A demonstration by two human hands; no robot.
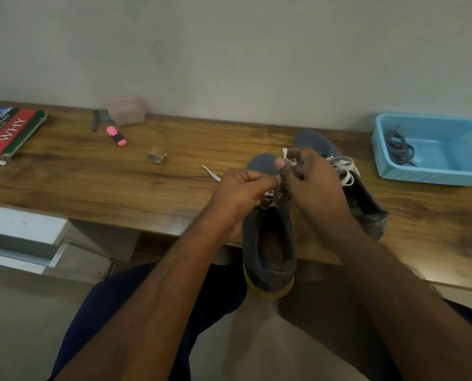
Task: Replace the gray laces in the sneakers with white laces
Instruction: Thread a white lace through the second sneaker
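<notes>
At the far left of the wooden desk (64,171) a book (8,133) is seen, then a pink highlighter (116,136) and a small tape roll (155,155). Toward the middle, the near sneaker (269,243) is laid with its long axis running near to far, toe pointed at the wall and heel hung over the near edge. A white lace (211,173) is being worked at its eyelets: one strand is pinched in the curled fingers of the left hand (240,193), another is clamped between thumb and fingers of the right hand (311,182). Just right and farther back, the second sneaker (366,204) is seen already threaded in white, its toe likewise turned to the wall. At the far right, gray laces (399,148) are left in a blue basket (432,174). The task is judged nearly done; only the near sneaker's lacing and tying seem left.
</notes>
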